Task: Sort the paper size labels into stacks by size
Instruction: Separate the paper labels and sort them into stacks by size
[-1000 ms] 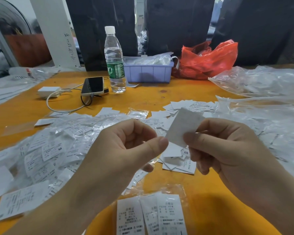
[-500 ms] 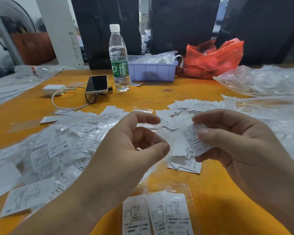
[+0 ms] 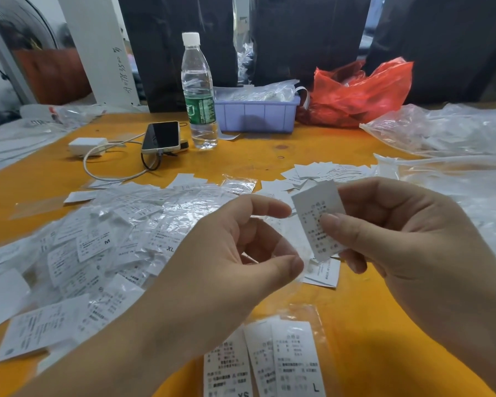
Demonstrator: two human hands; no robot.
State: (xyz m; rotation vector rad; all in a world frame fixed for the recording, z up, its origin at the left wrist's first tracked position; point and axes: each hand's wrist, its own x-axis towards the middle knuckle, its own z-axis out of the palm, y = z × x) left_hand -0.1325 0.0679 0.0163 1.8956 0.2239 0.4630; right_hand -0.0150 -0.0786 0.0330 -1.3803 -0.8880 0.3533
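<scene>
While the right hand (image 3: 398,239) pinches 1 paper label (image 3: 317,216) between thumb and fingers above the table (image 3: 269,159), the left hand (image 3: 229,253) hangs just beside it, its fingers loosely curled and holding nothing. A loose pile of labels (image 3: 98,247) lies left of the hands, and 3 labels (image 3: 269,362) lie below them.

The table (image 3: 269,156) is seen in orange-yellow. White labels (image 3: 103,247) are printed with black text. A clear bottle (image 3: 198,93) is capped in white and banded in green. The tray (image 3: 255,114) is coloured lilac, the bag (image 3: 361,90) red, the charger (image 3: 88,146) white, the phone (image 3: 162,137) black-screened.
</scene>
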